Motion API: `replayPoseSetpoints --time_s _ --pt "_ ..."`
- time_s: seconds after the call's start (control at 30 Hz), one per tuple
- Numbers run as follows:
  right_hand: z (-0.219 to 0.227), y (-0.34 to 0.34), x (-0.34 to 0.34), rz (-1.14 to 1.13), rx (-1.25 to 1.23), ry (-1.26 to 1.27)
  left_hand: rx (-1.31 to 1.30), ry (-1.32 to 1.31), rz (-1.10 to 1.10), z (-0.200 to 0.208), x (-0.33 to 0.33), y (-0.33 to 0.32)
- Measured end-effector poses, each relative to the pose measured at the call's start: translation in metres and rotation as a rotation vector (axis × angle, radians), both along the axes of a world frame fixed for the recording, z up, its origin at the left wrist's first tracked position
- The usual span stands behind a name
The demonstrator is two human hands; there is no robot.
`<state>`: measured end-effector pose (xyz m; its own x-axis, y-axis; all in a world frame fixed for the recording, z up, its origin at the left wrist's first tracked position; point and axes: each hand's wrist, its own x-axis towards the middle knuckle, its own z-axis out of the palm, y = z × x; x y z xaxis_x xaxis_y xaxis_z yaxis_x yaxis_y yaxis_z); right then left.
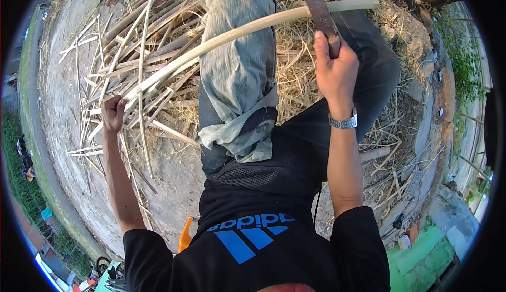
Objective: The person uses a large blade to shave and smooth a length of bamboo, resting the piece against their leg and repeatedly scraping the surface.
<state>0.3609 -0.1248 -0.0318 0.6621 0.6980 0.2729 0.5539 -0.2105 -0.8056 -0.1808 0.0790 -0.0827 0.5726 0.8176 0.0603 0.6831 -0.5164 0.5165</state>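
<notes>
A long pale bamboo strip (240,31) slants across my lap, from lower left to upper right, bowed slightly. At its left end my left hand (113,114) is closed in a fist around it. My right hand (337,65), with a metal watch at the wrist, grips the handle of a dark flat-bladed machete (318,10). The blade crosses over the strip near its right end and hides a short part of it. Whether the edge cuts in cannot be told. Under the strip, a grey-green cloth (232,60) covers my left leg.
Split bamboo strips (142,65) lie crisscrossed on the ground at the left. Thin shavings (295,76) are heaped between my legs. Rubble and stones (408,36) lie at the right. Something orange (185,235) stands beside my left hip.
</notes>
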Motion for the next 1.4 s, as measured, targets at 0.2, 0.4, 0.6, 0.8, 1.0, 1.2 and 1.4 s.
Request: replayPoseSetpoints --time_s 0.2,0.4,0.6,0.8,1.0,1.2,1.4 --pt "-0.003 0.004 0.061 -0.219 -0.125 0.083 -0.012 -0.085 0.063 -0.001 -0.007 0.009" --pt "-0.004 0.003 -0.048 0.255 -0.057 0.112 0.025 -0.041 -0.021 0.002 0.018 -0.003" --pt "-0.001 0.009 0.004 0.009 -0.034 -0.050 -0.009 -0.042 0.033 0.009 0.011 -0.011" --pt "-0.019 0.019 -0.020 0.017 -0.012 0.001 -0.027 -0.057 0.039 0.007 0.056 -0.015" --pt "-0.002 0.019 -0.048 0.254 -0.069 -0.044 -0.074 0.020 0.045 0.030 0.069 -0.038" --pt "-0.010 0.016 0.017 -0.109 -0.100 0.081 -0.092 -0.028 0.123 0.056 0.122 -0.051" --pt "-0.006 0.008 -0.052 0.305 -0.113 0.057 0.014 0.098 0.175 0.079 0.165 -0.060"
